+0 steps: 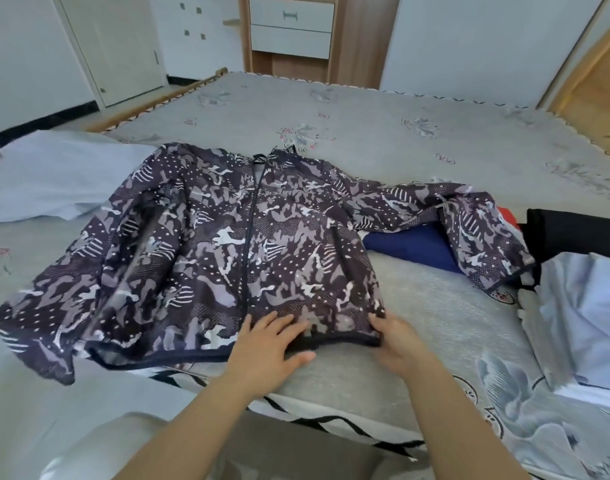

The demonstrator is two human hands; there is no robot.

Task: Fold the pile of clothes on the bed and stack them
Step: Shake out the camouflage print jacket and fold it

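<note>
A purple camouflage zip jacket [227, 237] lies spread front-up on the bed [400, 140], sleeves out to both sides. My left hand [272, 344] rests flat with straight fingers on the jacket's bottom hem, right of the zipper. At the hem's right corner my right hand [397, 337] touches the fabric; whether it pinches the edge is not clear. The jacket's right sleeve drapes over a dark blue garment [410, 247] in the pile at the right.
A light blue cloth [47, 174] lies at the left. At the right sit a black garment [573, 233], a bit of red fabric [507, 216] and another light blue piece [583, 313]. A wooden drawer unit [291, 29] stands beyond the bed.
</note>
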